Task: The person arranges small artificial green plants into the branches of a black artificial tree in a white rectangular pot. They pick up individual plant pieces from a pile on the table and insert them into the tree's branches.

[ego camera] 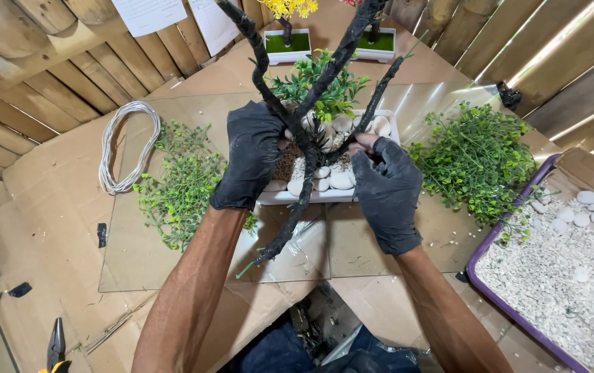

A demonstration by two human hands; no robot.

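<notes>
Black-gloved left hand [252,155] and right hand [386,186] (fingers curled, seemingly pressing) touch smooth white pebbles [331,181] beside gnarled black branches [310,131].

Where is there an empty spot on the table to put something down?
Bare cardboard lies left, between the white wire coil and the pliers. A bare glass patch sits just before the white planter. It is crowded around the planter: green sprigs left, leafy pile right, pebble tray beyond.
</notes>
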